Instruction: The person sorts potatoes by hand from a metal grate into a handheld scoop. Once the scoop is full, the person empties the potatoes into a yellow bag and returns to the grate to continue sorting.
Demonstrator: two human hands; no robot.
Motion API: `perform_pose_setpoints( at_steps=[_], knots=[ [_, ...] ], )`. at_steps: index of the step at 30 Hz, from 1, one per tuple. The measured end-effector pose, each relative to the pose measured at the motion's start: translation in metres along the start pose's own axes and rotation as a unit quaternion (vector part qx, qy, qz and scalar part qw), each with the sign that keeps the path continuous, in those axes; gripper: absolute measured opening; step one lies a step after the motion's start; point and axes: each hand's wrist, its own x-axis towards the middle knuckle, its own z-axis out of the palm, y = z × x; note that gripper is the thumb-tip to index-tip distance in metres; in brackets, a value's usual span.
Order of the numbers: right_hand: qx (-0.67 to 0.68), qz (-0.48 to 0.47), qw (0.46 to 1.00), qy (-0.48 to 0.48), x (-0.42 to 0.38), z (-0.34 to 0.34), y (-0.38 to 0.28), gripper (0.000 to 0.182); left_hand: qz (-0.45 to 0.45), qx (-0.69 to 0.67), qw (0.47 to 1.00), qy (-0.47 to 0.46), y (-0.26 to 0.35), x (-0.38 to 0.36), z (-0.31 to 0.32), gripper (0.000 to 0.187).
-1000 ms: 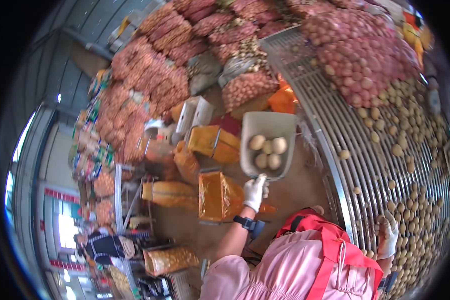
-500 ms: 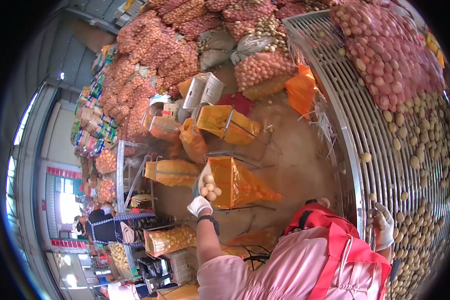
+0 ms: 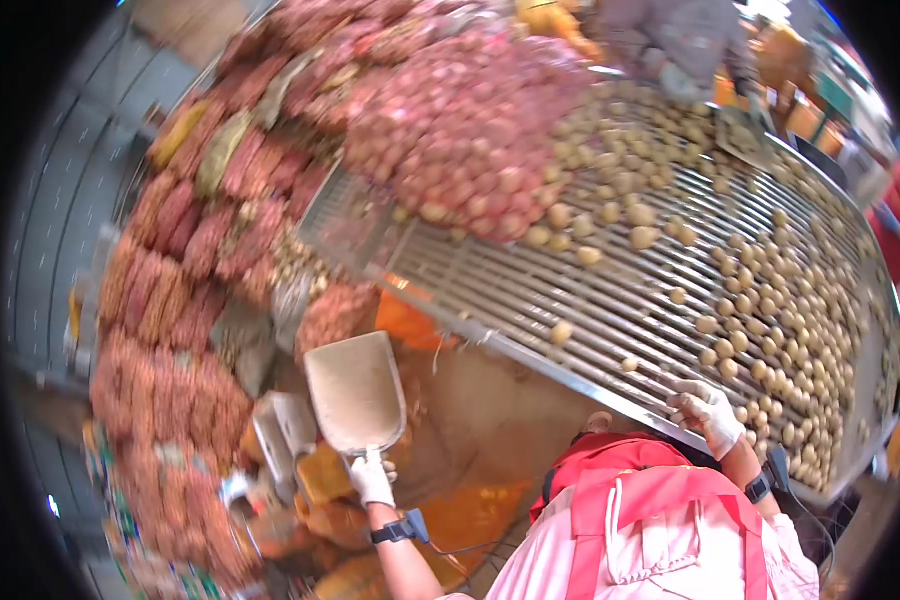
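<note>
By the slatted table (image 3: 505, 275), hands (image 3: 372, 482) (image 3: 710, 415) extend well apart.

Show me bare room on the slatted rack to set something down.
Mostly bare slats lie between the red net sack and the rack's near metal edge, with a few stray potatoes. Crowded: the heap beside and beyond the right hand.

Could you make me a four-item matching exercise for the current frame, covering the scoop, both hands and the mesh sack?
Things:
1. scoop
2. left hand
3. right hand
4. mesh sack

Places, colours or states:
A. at the near edge of the slatted table
B. pinkish red, bulging with round contents
C. nothing visible inside
D. closed on item 1

Pairs: 1-C, 2-D, 3-A, 4-B
</note>
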Motion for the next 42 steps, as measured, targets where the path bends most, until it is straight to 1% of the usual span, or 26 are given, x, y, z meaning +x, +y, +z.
perform_pose_setpoints(
  at_steps=[2,4,5,6,8,9,10,11,13,14,16,18,20,21,24,26,27,28,31,32,34,35,39,42],
  knots=[
    [0.009,-0.018,0.999,0.028,-0.007,-0.012,0.021,0.035,0.091,0.079,0.990,-0.067,0.034,0.001,0.070,0.037],
    [0.038,-0.006,0.997,0.072,-0.025,-0.018,0.022,0.033,0.192,0.248,0.945,-0.093,0.064,-0.011,0.128,0.038],
    [0.051,-0.008,0.995,0.084,-0.034,-0.026,0.024,0.033,0.315,0.394,0.864,0.005,0.061,-0.004,0.159,0.039],
    [0.063,-0.008,0.994,0.090,-0.040,-0.031,0.027,0.033,0.342,0.415,0.842,0.029,0.088,-0.040,0.183,0.034],
    [0.072,-0.024,0.990,0.118,-0.047,-0.050,0.044,0.033,0.380,0.438,0.813,0.051,0.089,-0.047,0.227,0.029],
    [0.074,-0.032,0.988,0.128,-0.050,-0.061,0.054,0.033,0.381,0.442,0.811,0.049,0.087,-0.048,0.246,0.027],
    [0.056,-0.044,0.989,0.131,-0.053,-0.076,0.064,0.036,0.380,0.445,0.810,0.047,0.082,-0.049,0.265,0.026],
    [0.067,-0.045,0.986,0.145,-0.060,-0.085,0.067,0.037,0.384,0.425,0.819,0.042,0.071,-0.045,0.287,0.025],
    [0.071,-0.043,0.983,0.166,-0.078,-0.100,0.062,0.036,0.396,0.394,0.829,0.020,0.062,-0.067,0.318,0.024],
    [0.120,-0.052,0.971,0.200,-0.083,-0.101,0.062,0.035,0.405,0.381,0.831,0.002,0.059,-0.087,0.336,0.024],
    [0.147,-0.049,0.965,0.214,-0.087,-0.118,0.077,0.034,0.375,0.376,0.847,-0.015,0.051,-0.127,0.369,0.025],
    [0.181,-0.064,0.958,0.212,-0.088,-0.130,0.096,0.033,0.419,0.351,0.836,-0.054,0.043,-0.161,0.387,0.026],
    [0.193,-0.063,0.955,0.218,-0.091,-0.138,0.105,0.032,0.464,0.387,0.790,-0.103,0.046,-0.179,0.388,0.025],
    [0.167,-0.052,0.957,0.232,-0.091,-0.138,0.103,0.032,0.472,0.404,0.775,-0.115,0.052,-0.187,0.384,0.025],
    [0.168,-0.041,0.958,0.228,-0.099,-0.138,0.082,0.031,0.452,0.368,0.810,-0.061,0.072,-0.185,0.372,0.024],
    [0.166,-0.045,0.956,0.239,-0.100,-0.141,0.077,0.032,0.436,0.316,0.842,0.014,0.074,-0.144,0.385,0.022],
    [0.160,-0.044,0.956,0.243,-0.101,-0.143,0.076,0.032,0.435,0.343,0.832,0.039,0.080,-0.129,0.391,0.020],
    [0.154,-0.045,0.956,0.245,-0.098,-0.148,0.079,0.033,0.444,0.368,0.817,0.028,0.094,-0.131,0.392,0.021],
    [0.159,-0.031,0.958,0.236,-0.094,-0.159,0.084,0.034,0.445,0.411,0.795,0.003,0.107,-0.115,0.428,0.021],
    [0.156,-0.036,0.956,0.245,-0.093,-0.161,0.084,0.034,0.446,0.403,0.799,-0.022,0.109,-0.112,0.444,0.022],
    [0.153,-0.046,0.951,0.265,-0.092,-0.166,0.084,0.034,0.406,0.391,0.823,-0.067,0.122,-0.121,0.476,0.026],
    [0.164,-0.054,0.948,0.267,-0.090,-0.170,0.087,0.035,0.428,0.379,0.816,-0.086,0.123,-0.126,0.490,0.032],
    [0.212,-0.028,0.940,0.265,-0.080,-0.186,0.077,0.034,0.505,0.379,0.760,-0.155,0.129,-0.166,0.531,0.042],
    [0.229,-0.013,0.943,0.240,-0.065,-0.195,0.063,0.034,0.522,0.377,0.742,-0.187,0.119,-0.200,0.545,0.045]
  ],
)
